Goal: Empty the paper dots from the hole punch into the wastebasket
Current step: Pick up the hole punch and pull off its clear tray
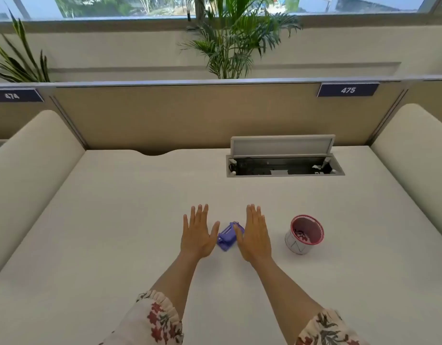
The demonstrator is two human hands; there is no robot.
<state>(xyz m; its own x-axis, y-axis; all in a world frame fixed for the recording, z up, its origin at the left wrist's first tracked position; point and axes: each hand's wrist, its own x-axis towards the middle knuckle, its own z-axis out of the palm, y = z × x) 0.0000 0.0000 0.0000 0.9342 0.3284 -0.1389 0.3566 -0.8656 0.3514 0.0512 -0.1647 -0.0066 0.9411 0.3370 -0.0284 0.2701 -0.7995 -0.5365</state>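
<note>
A small purple hole punch point(226, 235) lies on the white desk point(140, 220), between my two hands. My left hand point(198, 232) hovers flat just left of it, fingers extended, holding nothing. My right hand point(255, 234) is flat just right of it, its thumb edge covering part of the punch. A small round wastebasket point(304, 234), white with a pink-red rim and lining, stands upright to the right of my right hand, with some scraps inside.
An open cable hatch point(284, 165) with its lid raised sits at the back right of the desk. A tan partition point(190, 113) bounds the far edge, and cream padded dividers point(28, 170) flank both sides. Plants stand behind the partition.
</note>
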